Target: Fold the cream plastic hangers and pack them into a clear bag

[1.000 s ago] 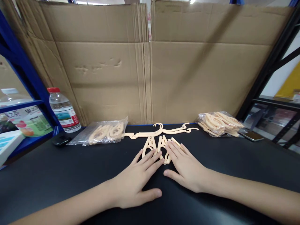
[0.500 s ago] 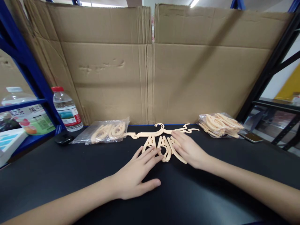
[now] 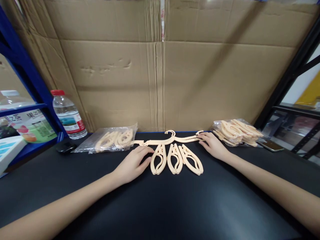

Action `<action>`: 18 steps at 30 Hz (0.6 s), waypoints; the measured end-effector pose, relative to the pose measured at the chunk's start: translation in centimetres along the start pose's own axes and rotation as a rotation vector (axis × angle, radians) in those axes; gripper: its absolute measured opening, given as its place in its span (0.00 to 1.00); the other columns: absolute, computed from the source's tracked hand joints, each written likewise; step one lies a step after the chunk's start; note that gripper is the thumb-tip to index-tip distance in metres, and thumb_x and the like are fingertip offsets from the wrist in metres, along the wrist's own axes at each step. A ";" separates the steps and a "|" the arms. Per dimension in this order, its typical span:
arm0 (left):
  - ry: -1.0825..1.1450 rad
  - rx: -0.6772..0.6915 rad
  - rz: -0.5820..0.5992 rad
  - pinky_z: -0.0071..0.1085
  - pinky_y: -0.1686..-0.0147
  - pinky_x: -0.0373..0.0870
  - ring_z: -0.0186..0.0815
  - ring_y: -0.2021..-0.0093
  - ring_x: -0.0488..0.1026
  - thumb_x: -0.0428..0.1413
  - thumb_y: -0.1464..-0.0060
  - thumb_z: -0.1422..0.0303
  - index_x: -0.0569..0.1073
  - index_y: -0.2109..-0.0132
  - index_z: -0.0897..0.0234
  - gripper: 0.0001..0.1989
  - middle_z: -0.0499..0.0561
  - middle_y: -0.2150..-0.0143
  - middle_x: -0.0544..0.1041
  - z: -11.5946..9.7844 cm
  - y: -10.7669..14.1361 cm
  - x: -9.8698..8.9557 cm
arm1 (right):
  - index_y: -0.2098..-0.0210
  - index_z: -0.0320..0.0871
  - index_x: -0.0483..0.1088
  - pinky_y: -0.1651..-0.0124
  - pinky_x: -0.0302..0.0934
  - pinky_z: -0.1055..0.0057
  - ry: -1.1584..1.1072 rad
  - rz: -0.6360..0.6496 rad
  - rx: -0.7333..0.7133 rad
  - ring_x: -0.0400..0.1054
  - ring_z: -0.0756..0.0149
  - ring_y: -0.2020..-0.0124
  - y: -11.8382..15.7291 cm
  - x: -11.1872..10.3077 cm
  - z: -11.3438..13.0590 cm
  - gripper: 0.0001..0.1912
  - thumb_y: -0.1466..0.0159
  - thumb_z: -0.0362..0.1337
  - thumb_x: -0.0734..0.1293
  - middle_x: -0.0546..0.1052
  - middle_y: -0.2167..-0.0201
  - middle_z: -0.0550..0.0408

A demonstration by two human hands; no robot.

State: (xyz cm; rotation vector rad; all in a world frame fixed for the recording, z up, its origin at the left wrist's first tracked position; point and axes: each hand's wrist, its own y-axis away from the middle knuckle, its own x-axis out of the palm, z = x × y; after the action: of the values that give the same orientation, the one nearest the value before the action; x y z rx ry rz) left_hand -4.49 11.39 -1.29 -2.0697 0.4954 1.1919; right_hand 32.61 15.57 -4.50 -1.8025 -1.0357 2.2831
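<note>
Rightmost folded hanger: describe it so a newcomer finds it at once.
On the black table, in front of the spread hangers, three folded hangers lie side by side. Pick the rightmost one: its narrow tip leans furthest left of the three.

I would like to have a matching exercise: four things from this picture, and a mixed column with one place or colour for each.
1. phone
2. left hand
3. bottle cap beside the cardboard
4. right hand

A. red
B. at the right end of the opened hangers
C. beside the right-hand bag
D. next to the leftmost folded hanger

Pairs: 1-C, 2-D, 3-A, 4-B
</note>
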 end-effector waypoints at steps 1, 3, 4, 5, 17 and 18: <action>0.000 0.008 0.005 0.41 0.48 0.64 0.43 0.50 0.69 0.44 0.37 0.67 0.69 0.50 0.62 0.13 0.55 0.52 0.73 0.0 0.0 0.1 | 0.49 0.37 0.69 0.45 0.60 0.56 -0.002 0.004 -0.016 0.63 0.53 0.49 0.0 0.0 -0.1 0.18 0.33 0.36 0.56 0.70 0.50 0.41; -0.001 0.016 0.002 0.42 0.48 0.65 0.42 0.50 0.69 0.43 0.37 0.69 0.68 0.50 0.62 0.13 0.55 0.52 0.73 -0.1 0.0 0.2 | 0.48 0.39 0.69 0.45 0.60 0.55 -0.005 0.009 -0.030 0.62 0.53 0.48 0.0 0.3 -0.3 0.18 0.33 0.36 0.56 0.69 0.49 0.42; -0.001 0.016 -0.006 0.42 0.48 0.65 0.42 0.50 0.69 0.43 0.38 0.70 0.68 0.50 0.62 0.13 0.55 0.52 0.73 -0.1 0.0 0.2 | 0.48 0.40 0.69 0.46 0.60 0.54 -0.009 0.007 -0.032 0.62 0.53 0.48 0.0 0.4 -0.5 0.17 0.33 0.37 0.57 0.69 0.49 0.42; -0.002 0.017 -0.017 0.43 0.48 0.65 0.42 0.50 0.69 0.43 0.38 0.70 0.68 0.51 0.62 0.13 0.55 0.52 0.73 -0.1 0.0 0.2 | 0.49 0.41 0.70 0.46 0.61 0.54 -0.015 0.000 -0.033 0.63 0.52 0.48 0.0 0.6 -0.8 0.17 0.33 0.37 0.57 0.69 0.49 0.43; -0.081 0.096 -0.032 0.40 0.52 0.68 0.41 0.53 0.70 0.45 0.41 0.76 0.69 0.51 0.62 0.14 0.55 0.53 0.72 -0.8 0.2 0.8 | 0.56 0.44 0.70 0.48 0.61 0.53 -0.131 -0.037 -0.096 0.64 0.53 0.51 -0.3 0.5 -0.7 0.10 0.35 0.37 0.61 0.72 0.54 0.46; -0.088 0.097 -0.027 0.40 0.52 0.68 0.41 0.53 0.70 0.45 0.41 0.76 0.69 0.51 0.63 0.14 0.55 0.53 0.72 -0.8 0.2 0.8 | 0.54 0.44 0.70 0.48 0.61 0.53 -0.132 -0.028 -0.110 0.64 0.53 0.51 -0.4 0.4 -0.7 0.11 0.35 0.36 0.61 0.73 0.54 0.46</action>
State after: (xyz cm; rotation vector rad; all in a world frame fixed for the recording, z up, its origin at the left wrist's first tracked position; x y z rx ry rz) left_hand -3.79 10.68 -1.79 -1.9270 0.4726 1.2136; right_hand 32.94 16.35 -4.74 -1.6806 -1.2218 2.4012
